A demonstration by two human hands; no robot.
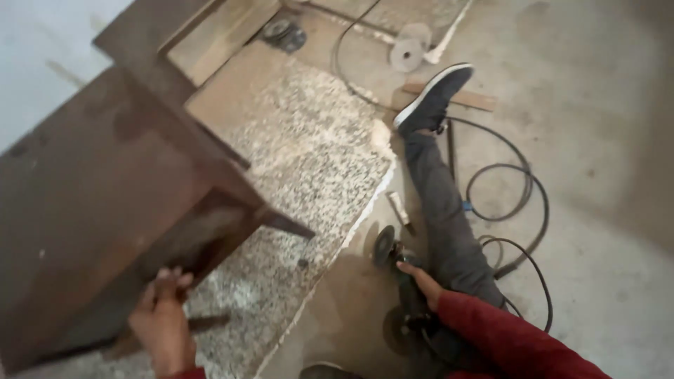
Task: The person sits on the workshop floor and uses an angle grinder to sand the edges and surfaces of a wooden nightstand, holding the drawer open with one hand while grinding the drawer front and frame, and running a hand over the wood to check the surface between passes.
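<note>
Concrete floor (604,105) under speckled granite slab (309,161), your left hand (163,319) grip clamped on brown wooden stool (91,203), your right hand (421,281) grip closed around angle grinder (397,263) beside your leg (449,217), black cable (519,203) coiled near.

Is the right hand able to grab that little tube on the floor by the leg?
Probably yes. The right hand rests on the grinder, and the tube lies just beyond it on bare floor, with nothing between them.

The cabinet (105,196) stands on the left, partly on the slab (309,154). The grinder (397,263) lies on the floor right of the slab, beside the leg (449,217). The cable (519,203) lies right of the leg, and discs (411,45) lie behind the shoe (434,98).
</note>
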